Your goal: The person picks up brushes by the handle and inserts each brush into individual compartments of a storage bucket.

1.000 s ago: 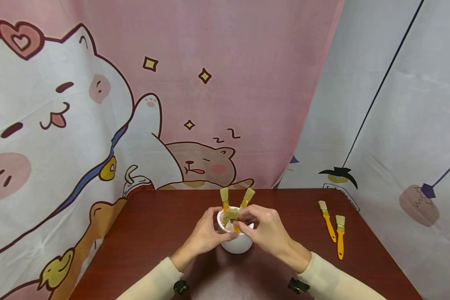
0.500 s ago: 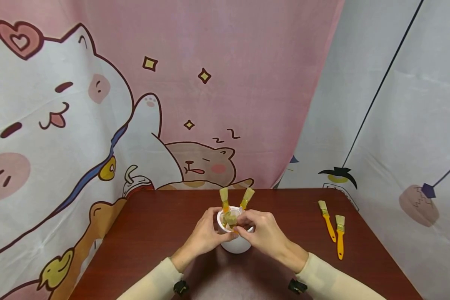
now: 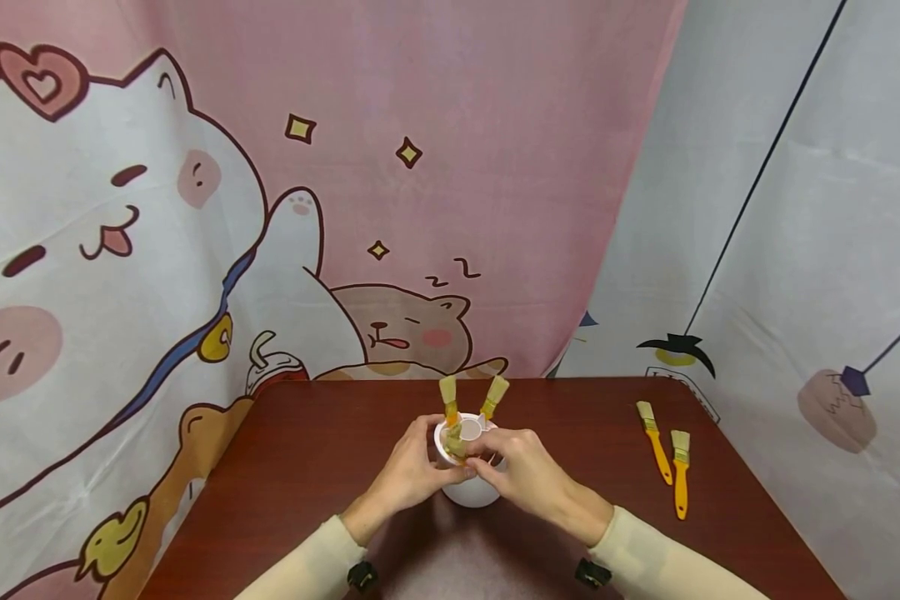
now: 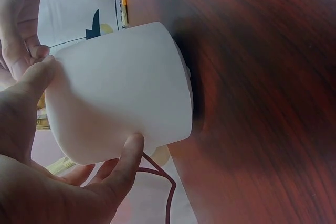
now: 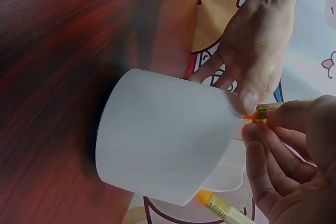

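A white cup (image 3: 471, 492) stands on the table with several yellow-handled paintbrushes in it. Two of them, a left paintbrush (image 3: 448, 393) and a right paintbrush (image 3: 497, 392), lean outward at its far rim, bristles up. My left hand (image 3: 411, 471) grips the cup's left side, thumb at the near rim, fingers spread along the wall in the left wrist view. At the near rim, my right hand (image 3: 528, 477) pinches a paintbrush (image 5: 262, 110) just below its bristles; the handle goes down into the cup. The fingers partly cover this brush, and the cup's inside is mostly hidden.
Two more paintbrushes lie on the table's right side: one paintbrush (image 3: 654, 443) farther back, another paintbrush (image 3: 680, 477) nearer. The dark red-brown table (image 3: 322, 442) ends at a printed cartoon curtain (image 3: 510, 208) behind.
My right hand has moved slightly down and left, lowering the paintbrush into the cup and turning its bristles leftward. The left hand and the cup stay in place.
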### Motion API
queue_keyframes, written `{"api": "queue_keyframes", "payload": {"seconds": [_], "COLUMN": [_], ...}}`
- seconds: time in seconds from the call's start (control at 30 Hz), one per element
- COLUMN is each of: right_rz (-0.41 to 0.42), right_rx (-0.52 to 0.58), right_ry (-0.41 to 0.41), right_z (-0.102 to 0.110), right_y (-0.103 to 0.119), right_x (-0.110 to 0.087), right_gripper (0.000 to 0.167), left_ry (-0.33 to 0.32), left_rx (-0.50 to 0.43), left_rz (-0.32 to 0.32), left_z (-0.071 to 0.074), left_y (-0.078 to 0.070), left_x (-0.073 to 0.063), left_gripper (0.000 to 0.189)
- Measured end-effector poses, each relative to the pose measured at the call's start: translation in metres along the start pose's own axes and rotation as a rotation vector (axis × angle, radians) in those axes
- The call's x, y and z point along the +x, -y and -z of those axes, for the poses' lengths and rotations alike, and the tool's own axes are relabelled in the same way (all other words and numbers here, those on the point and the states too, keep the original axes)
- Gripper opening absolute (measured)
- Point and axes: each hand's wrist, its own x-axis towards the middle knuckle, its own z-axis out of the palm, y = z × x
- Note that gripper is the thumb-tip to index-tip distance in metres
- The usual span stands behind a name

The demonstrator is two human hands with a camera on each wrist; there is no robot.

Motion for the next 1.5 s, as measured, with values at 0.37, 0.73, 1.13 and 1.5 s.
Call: {"api": "queue_keyframes", "payload": {"seconds": [0.37,0.73,1.13,1.5], "right_rz": [-0.004,0.019,-0.040,-0.095], "right_rx": [0.004,-0.061,-0.163,-0.320], "right_ry": [0.032,-0.039,-0.088,-0.179], "right_z": [0.000,0.011,0.041,0.084], "right_y": [0.000,-0.002,-0.022,-0.057], "right_x": [-0.002,-0.005,-0.018,-0.028], "right_gripper": [0.019,0.019,0.018,0.016], "left_ry": [0.010,0.045,0.061,-0.058], "left_rx": [-0.033,-0.099,-0.076,-0.022], "left_rz": [-0.013,-0.001,-0.003,0.018], "left_z": [0.000,0.003,0.005,-0.011], "left_y": [0.001,0.000,-0.001,-0.006], "left_x": [0.000,0.003,0.003,-0.004], "left_gripper": [0.103,0.101,0.107,0.125]}}
